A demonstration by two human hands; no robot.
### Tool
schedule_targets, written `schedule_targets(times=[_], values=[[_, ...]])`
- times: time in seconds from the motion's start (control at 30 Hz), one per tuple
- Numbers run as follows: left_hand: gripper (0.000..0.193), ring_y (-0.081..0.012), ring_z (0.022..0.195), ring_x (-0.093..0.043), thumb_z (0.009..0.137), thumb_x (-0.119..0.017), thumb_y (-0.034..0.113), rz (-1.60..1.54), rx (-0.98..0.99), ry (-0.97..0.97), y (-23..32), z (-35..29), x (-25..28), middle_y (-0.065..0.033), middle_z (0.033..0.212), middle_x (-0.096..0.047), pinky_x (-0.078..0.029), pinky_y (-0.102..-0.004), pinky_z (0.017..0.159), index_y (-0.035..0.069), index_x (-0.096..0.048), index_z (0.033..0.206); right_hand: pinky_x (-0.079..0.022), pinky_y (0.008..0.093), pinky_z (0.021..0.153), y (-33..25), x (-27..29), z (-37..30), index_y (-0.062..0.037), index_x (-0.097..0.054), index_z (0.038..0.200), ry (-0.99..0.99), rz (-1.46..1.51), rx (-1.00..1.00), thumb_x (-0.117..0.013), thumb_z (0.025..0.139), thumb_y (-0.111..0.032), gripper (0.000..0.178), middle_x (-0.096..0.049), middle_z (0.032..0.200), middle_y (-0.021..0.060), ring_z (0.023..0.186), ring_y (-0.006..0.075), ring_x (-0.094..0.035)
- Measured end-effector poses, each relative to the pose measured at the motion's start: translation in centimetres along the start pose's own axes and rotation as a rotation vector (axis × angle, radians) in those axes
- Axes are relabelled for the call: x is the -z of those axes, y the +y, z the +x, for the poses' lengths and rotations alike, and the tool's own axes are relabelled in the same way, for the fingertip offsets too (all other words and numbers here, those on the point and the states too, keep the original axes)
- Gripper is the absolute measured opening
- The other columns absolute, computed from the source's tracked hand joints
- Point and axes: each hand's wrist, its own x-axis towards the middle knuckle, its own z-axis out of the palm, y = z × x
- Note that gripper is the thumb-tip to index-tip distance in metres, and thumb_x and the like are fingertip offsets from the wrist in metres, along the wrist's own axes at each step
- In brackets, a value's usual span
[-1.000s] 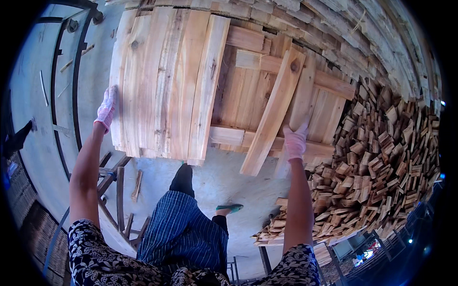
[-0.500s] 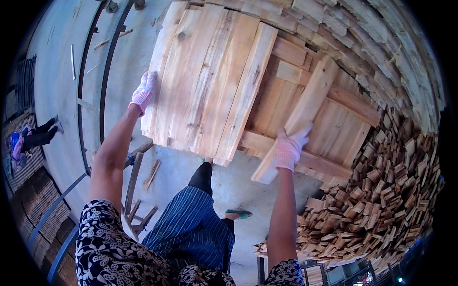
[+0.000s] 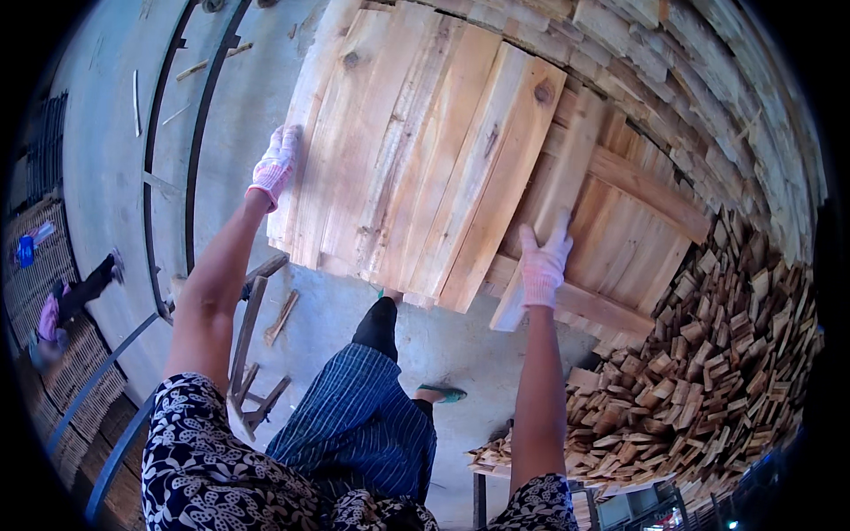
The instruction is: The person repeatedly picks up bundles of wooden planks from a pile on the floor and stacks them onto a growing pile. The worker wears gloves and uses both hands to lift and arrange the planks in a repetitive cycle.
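Observation:
My left hand point(image 3: 278, 164), in a white and pink knitted glove, lies against the left edge of a row of planks point(image 3: 398, 150), fingers stretched along the wood. The planks rest side by side, their ends slightly uneven. A knotted plank point(image 3: 522, 133) forms the row's right edge. My gloved right hand point(image 3: 544, 261) grips the near part of a narrow loose plank point(image 3: 567, 164), thumb on its left. This plank slants just right of the row, over crosswise battens point(image 3: 633, 181) and a lower layer of boards point(image 3: 620, 234). The fingers' undersides are hidden.
A tall stack of rough boards point(image 3: 708, 88) rises behind. To the right lies a large heap of short wood pieces point(image 3: 699, 363). Metal rails point(image 3: 190, 159) and a wooden frame point(image 3: 252, 345) stand left. Another person point(image 3: 80, 296) is at far left.
The row now extends further right, ending in the knotted plank. My right hand's plank lies closer to the row and more upright. The person at far left has shifted.

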Motion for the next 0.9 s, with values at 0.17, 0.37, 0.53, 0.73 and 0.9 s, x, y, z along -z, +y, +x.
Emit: schedule_targets(times=[0.17, 0.37, 0.53, 0.73, 0.9], values=[[0.08, -0.0375, 0.151, -0.032, 0.104, -0.033, 0.064, -0.046, -0.159, -0.021, 0.1, 0.9, 0.6, -0.0211, 0.162, -0.035, -0.028, -0.038, 0.122, 0.004, -0.033, 0.157, -0.044, 0.0498, 0.108, 1.0, -3.7, 1.0, -0.0184, -0.045, 0.152, -0.063, 0.139, 0.178, -0.055, 0.102, -0.035, 0.054, -0.046, 0.14, 0.0296, 0.127, 0.0481, -0.049], [0.06, -0.0369, 0.14, -0.046, 0.103, -0.056, 0.037, 0.584, -0.574, 0.196, 7.8, -2.6, -3.2, -0.0186, 0.152, -0.049, -0.034, -0.0435, 0.119, 0.008, -0.042, 0.154, -0.044, 0.049, 0.108, -3.5, -1.2, -1.2, -0.0177, -0.05, 0.148, -0.026, 0.065, 0.114, -0.058, 0.099, -0.029, 0.05, -0.049, 0.141, 0.0292, 0.13, 0.0486, -0.049], [0.068, -0.0364, 0.145, -0.04, 0.097, -0.06, 0.042, 0.683, -1.081, -0.2, 12.0, -17.7, -15.2, -0.0174, 0.153, -0.045, -0.035, -0.0485, 0.118, 0.011, -0.038, 0.153, -0.044, 0.046, 0.109, 4.0, -1.2, -13.1, -0.0058, -0.053, 0.144, 0.073, 0.461, 0.182, -0.061, 0.1, -0.026, 0.049, -0.057, 0.139, 0.0242, 0.13, 0.0413, -0.052], [0.07, -0.041, 0.151, -0.027, 0.098, -0.055, 0.04, 1.136, -0.972, -0.181, 10.9, -17.2, -18.6, -0.0205, 0.163, -0.029, -0.026, -0.0526, 0.121, 0.009, -0.031, 0.156, -0.048, 0.044, 0.101, 20.8, -3.6, -37.7, -0.009, -0.059, 0.136, 0.026, 0.527, -0.516, -0.06, 0.1, -0.029, 0.042, -0.065, 0.122, 0.0223, 0.116, 0.0397, -0.061], [0.06, -0.0438, 0.148, -0.031, 0.1, -0.053, 0.036, 1.347, -0.882, -0.231, 14.4, -16.7, -18.8, -0.0224, 0.161, -0.031, -0.028, -0.0492, 0.122, 0.01, -0.039, 0.152, -0.051, 0.0345, 0.08, 32.1, -6.0, -59.4, -0.0082, -0.055, 0.143, 0.267, 0.911, -1.142, -0.059, 0.1, -0.033, 0.05, -0.066, 0.104, 0.0095, 0.093, 0.02, -0.062]])
